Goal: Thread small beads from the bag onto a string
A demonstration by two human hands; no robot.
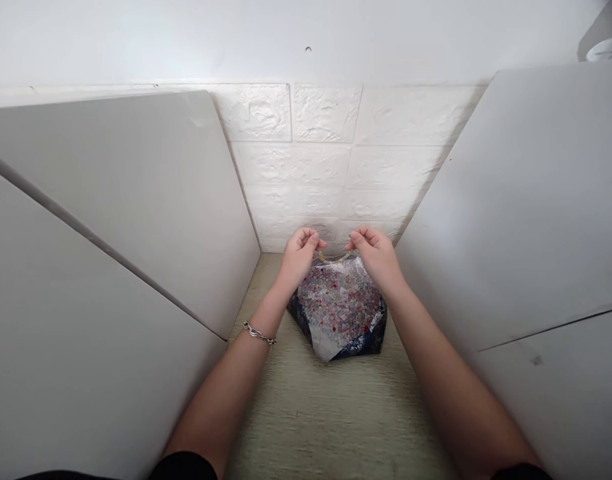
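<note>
Between my two hands hangs a short beaded string [336, 261] with yellow and clear beads, sagging in a shallow curve. My left hand [302, 248] pinches one end between thumb and fingertips. The other end is pinched by my right hand [373, 245]. Just below the string lies an opened bag [359, 347] with a silvery lining and a dark blue patterned outside. Many small beads [339, 300] in pink, red, purple and clear tones are spread over its inside. A chain bracelet [259, 333] circles my left wrist.
White panels stand close on the left [136, 180] and right [526, 200], narrowing the space. A white brick-patterned wall [326, 160] closes off the back. The bag rests on a pale greenish wooden surface [331, 413].
</note>
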